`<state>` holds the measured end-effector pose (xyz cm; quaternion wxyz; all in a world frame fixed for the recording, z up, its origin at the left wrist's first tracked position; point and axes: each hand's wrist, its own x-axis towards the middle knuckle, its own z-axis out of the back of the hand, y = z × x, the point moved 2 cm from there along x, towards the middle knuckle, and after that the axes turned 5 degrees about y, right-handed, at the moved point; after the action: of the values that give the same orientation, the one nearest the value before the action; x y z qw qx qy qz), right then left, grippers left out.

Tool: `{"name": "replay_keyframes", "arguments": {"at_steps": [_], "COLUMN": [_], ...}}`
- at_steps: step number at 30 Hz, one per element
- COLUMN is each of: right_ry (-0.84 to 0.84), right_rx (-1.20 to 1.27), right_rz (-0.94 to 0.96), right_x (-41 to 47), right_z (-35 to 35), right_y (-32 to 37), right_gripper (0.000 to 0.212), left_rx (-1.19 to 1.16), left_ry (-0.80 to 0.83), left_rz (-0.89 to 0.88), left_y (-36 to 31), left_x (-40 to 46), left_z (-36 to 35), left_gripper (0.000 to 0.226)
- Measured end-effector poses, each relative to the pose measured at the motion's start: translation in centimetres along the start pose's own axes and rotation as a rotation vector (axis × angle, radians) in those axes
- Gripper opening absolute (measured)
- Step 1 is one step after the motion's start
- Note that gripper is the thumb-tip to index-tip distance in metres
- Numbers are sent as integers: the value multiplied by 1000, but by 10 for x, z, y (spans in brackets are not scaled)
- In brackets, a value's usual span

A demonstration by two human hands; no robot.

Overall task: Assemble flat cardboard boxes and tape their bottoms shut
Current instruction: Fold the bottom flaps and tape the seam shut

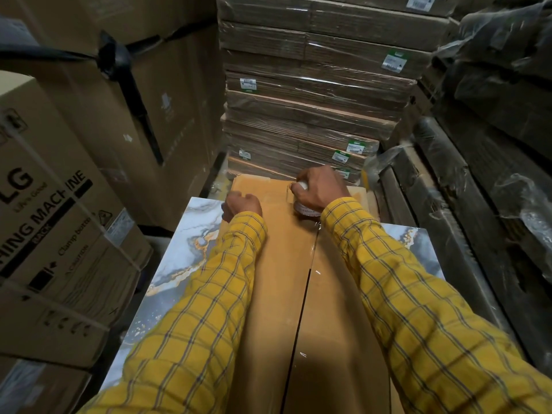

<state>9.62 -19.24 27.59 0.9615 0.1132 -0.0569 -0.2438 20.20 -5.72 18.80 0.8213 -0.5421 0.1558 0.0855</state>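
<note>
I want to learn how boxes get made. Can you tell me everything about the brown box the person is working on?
The cardboard box is plain brown and long, lying on a marble-patterned table. Its two flaps meet at a dark seam down the middle, with shiny clear tape over it. The right hand grips a tape roll at the far end of the seam. The left hand, fingers curled, rests at the box's far left edge. Both yellow checked sleeves reach over it.

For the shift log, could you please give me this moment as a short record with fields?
setting: storeroom, stacked flat cartons behind
work surface: marbled table
box: cardboard box on the table, flaps meeting at a centre seam
tape: clear strip along the seam
right hand: grips the tape roll at the box's far end
left hand: fingers curled at the box's far left edge
</note>
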Motion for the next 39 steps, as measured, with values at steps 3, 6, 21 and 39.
{"name": "replay_keyframes", "arguments": {"at_steps": [3, 6, 21, 39], "right_ry": [-1, 11, 110, 122], "right_rx": [12, 7, 203, 488], "right_rz": [-8, 6, 15, -118], "right_x": [-1, -1, -18, -36], "right_z": [0, 2, 22, 28], "right_y": [-4, -5, -57, -108], "right_gripper": [39, 43, 40, 30], "left_rx": [-34, 32, 157, 191], "left_ry": [-47, 13, 10, 102], "left_rz": [-286, -360, -338, -420], "left_y": [-4, -3, -6, -1], "left_x": [-20, -26, -28, -26], "left_z": [0, 0, -1, -2], "left_gripper": [31, 41, 33, 49]}}
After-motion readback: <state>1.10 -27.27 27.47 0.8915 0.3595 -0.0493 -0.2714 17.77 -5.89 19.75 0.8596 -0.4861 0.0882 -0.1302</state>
